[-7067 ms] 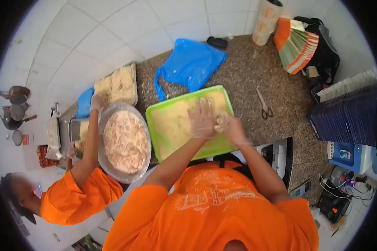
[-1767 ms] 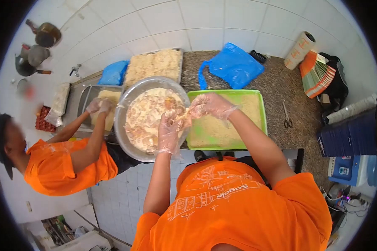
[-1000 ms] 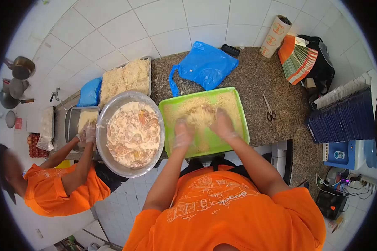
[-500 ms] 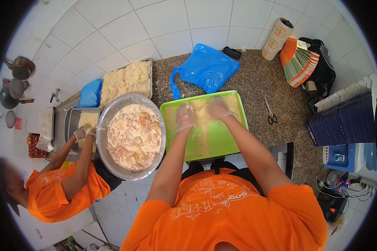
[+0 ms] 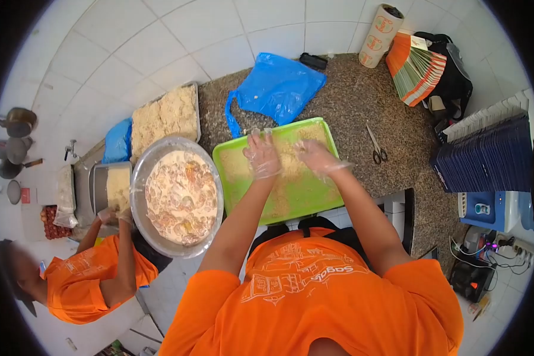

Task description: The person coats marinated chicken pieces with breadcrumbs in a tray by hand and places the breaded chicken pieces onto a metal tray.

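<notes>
A green tray [image 5: 279, 207] with a coat of pale crumbs [image 5: 291, 163] lies in front of me. Inside a clear plastic glove, my left hand [image 5: 262, 157] is over the tray's left half, its fingers stretched out and open. My right hand [image 5: 317, 158], also gloved, is at the crumbs right of the middle. Its fingers are bent inward and closed; whatever they hold is hidden. Left of the tray stands a large metal bowl [image 5: 134, 199] of meat pieces [image 5: 181, 199] in a creamy, orange-tinted liquid.
Behind the bowl is a metal tray [image 5: 198, 113] heaped with crumb-coated food [image 5: 166, 118]. A blue plastic bag [image 5: 282, 89] lies behind the green tray, scissors [image 5: 376, 145] to its right. At the left, a co-worker [image 5: 98, 270] has both hands at another container [image 5: 98, 184].
My left hand has lifted a little and its fingers have spread. The right hand has turned inward, fingers curling toward the tray's middle. The whole view has shifted slightly.
</notes>
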The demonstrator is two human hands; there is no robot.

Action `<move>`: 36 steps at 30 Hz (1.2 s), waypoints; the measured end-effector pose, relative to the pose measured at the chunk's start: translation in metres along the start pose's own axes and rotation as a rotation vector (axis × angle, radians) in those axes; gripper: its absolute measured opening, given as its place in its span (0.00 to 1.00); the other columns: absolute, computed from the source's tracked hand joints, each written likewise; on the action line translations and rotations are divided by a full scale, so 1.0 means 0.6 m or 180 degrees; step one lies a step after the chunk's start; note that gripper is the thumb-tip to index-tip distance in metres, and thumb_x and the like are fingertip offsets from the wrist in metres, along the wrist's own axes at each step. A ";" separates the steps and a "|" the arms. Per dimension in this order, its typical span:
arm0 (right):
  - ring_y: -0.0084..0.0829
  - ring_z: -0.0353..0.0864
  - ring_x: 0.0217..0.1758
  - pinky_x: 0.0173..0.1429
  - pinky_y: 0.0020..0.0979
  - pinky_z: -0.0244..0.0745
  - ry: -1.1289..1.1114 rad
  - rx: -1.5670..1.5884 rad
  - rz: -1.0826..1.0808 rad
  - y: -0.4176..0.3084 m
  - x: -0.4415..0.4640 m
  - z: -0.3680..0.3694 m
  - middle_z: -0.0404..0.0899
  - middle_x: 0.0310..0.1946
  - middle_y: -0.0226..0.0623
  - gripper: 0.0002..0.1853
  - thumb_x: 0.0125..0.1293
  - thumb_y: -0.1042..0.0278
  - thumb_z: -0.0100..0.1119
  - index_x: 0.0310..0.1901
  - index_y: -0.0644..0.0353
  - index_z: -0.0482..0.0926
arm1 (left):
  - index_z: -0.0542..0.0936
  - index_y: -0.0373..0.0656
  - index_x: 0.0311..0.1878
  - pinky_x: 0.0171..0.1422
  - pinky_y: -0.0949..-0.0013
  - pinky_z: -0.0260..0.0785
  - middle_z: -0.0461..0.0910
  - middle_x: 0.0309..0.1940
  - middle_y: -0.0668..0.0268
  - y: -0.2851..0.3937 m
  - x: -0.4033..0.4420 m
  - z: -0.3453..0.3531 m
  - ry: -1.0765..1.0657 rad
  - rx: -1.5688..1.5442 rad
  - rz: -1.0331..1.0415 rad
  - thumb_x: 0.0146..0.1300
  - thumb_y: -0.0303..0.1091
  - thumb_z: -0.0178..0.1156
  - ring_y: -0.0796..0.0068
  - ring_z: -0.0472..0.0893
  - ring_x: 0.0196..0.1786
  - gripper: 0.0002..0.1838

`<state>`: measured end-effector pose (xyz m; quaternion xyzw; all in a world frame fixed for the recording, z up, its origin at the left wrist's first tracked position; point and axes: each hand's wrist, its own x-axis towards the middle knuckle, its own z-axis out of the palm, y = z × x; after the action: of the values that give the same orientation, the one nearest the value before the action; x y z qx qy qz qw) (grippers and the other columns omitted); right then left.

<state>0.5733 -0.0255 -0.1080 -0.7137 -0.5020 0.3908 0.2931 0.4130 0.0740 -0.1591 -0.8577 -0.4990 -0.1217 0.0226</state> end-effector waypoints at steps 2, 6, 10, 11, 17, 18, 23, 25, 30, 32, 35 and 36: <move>0.52 0.83 0.56 0.61 0.46 0.75 0.0219 -0.0021 -0.0176 0.027 -0.018 -0.003 0.84 0.51 0.59 0.20 0.66 0.65 0.57 0.57 0.65 0.81 | 0.69 0.46 0.72 0.70 0.33 0.56 0.62 0.72 0.50 0.031 0.023 -0.004 0.0231 -0.0095 -0.0105 0.71 0.45 0.56 0.47 0.60 0.76 0.28; 0.49 0.86 0.48 0.53 0.47 0.78 0.0299 0.0427 0.0203 0.026 -0.045 -0.023 0.86 0.44 0.55 0.17 0.67 0.65 0.59 0.53 0.65 0.82 | 0.61 0.48 0.79 0.77 0.26 0.43 0.52 0.80 0.46 0.073 0.018 -0.014 -0.0066 -0.0218 0.0032 0.74 0.53 0.50 0.40 0.48 0.83 0.35; 0.50 0.87 0.44 0.49 0.48 0.78 0.0501 0.0369 -0.0341 0.064 -0.040 -0.030 0.85 0.42 0.55 0.15 0.65 0.67 0.59 0.50 0.65 0.83 | 0.55 0.48 0.82 0.78 0.24 0.35 0.46 0.82 0.46 0.084 0.030 -0.013 -0.0234 0.0056 0.0235 0.75 0.58 0.45 0.38 0.43 0.84 0.39; 0.52 0.86 0.45 0.49 0.48 0.78 0.0617 -0.0160 -0.0032 0.056 -0.046 -0.034 0.85 0.43 0.57 0.15 0.64 0.67 0.60 0.49 0.64 0.83 | 0.54 0.48 0.82 0.79 0.24 0.34 0.44 0.83 0.46 0.095 0.025 0.004 -0.0073 0.0022 0.0428 0.75 0.59 0.45 0.38 0.41 0.84 0.40; 0.58 0.83 0.52 0.56 0.51 0.77 0.0502 -0.0588 0.0110 0.038 -0.047 -0.035 0.83 0.48 0.61 0.18 0.62 0.67 0.63 0.52 0.66 0.82 | 0.50 0.47 0.83 0.79 0.23 0.29 0.39 0.83 0.44 0.089 0.030 -0.024 -0.0578 -0.0345 0.0439 0.76 0.58 0.44 0.36 0.35 0.84 0.40; 0.58 0.82 0.54 0.59 0.51 0.76 0.0393 -0.0910 -0.0069 0.040 -0.031 -0.034 0.83 0.49 0.61 0.20 0.61 0.67 0.63 0.54 0.67 0.81 | 0.50 0.47 0.83 0.78 0.22 0.29 0.38 0.83 0.44 0.063 0.043 -0.009 -0.0289 -0.0256 -0.0164 0.75 0.57 0.45 0.36 0.35 0.84 0.40; 0.59 0.80 0.57 0.63 0.50 0.74 0.0365 -0.0721 0.0073 0.055 0.010 0.013 0.82 0.52 0.61 0.24 0.61 0.65 0.65 0.58 0.68 0.80 | 0.50 0.50 0.83 0.75 0.17 0.30 0.37 0.84 0.47 0.008 0.039 -0.018 -0.0606 0.0052 -0.0880 0.75 0.55 0.48 0.37 0.31 0.84 0.40; 0.59 0.80 0.57 0.63 0.50 0.74 0.0410 -0.0666 -0.0095 0.046 0.018 0.013 0.82 0.52 0.61 0.24 0.61 0.65 0.66 0.58 0.68 0.80 | 0.49 0.51 0.84 0.74 0.16 0.31 0.37 0.84 0.48 0.004 0.041 -0.019 -0.0525 0.0012 -0.0914 0.75 0.55 0.48 0.37 0.31 0.84 0.40; 0.59 0.81 0.55 0.59 0.49 0.75 0.0751 -0.0525 -0.0413 0.044 -0.003 0.003 0.82 0.48 0.60 0.18 0.63 0.64 0.64 0.51 0.66 0.81 | 0.51 0.52 0.83 0.72 0.13 0.31 0.42 0.83 0.46 0.037 0.050 0.015 0.0228 -0.0012 -0.0340 0.76 0.56 0.46 0.35 0.37 0.84 0.38; 0.59 0.82 0.52 0.56 0.49 0.77 0.0785 -0.0427 -0.0372 0.053 -0.015 -0.003 0.83 0.45 0.59 0.16 0.63 0.65 0.64 0.50 0.65 0.82 | 0.53 0.52 0.83 0.72 0.13 0.32 0.44 0.83 0.46 0.073 0.047 -0.010 -0.0104 -0.0183 -0.0405 0.76 0.55 0.46 0.35 0.39 0.84 0.37; 0.59 0.83 0.46 0.49 0.48 0.78 0.0808 -0.0241 -0.0075 0.042 -0.020 -0.010 0.83 0.40 0.57 0.13 0.63 0.67 0.63 0.47 0.63 0.82 | 0.56 0.51 0.82 0.72 0.14 0.36 0.47 0.82 0.46 0.079 0.016 0.014 -0.0018 -0.0284 -0.0185 0.75 0.53 0.48 0.35 0.42 0.83 0.36; 0.60 0.83 0.43 0.46 0.47 0.79 0.0783 -0.0137 0.0160 0.034 -0.027 -0.009 0.84 0.38 0.56 0.12 0.63 0.68 0.63 0.46 0.62 0.83 | 0.56 0.51 0.82 0.73 0.15 0.36 0.47 0.82 0.46 0.077 0.012 0.006 -0.0085 -0.0194 -0.0085 0.75 0.53 0.48 0.36 0.42 0.83 0.36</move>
<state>0.5848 -0.0476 -0.1176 -0.7747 -0.4525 0.2967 0.3272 0.4568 0.0573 -0.1569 -0.8528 -0.5068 -0.1257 -0.0119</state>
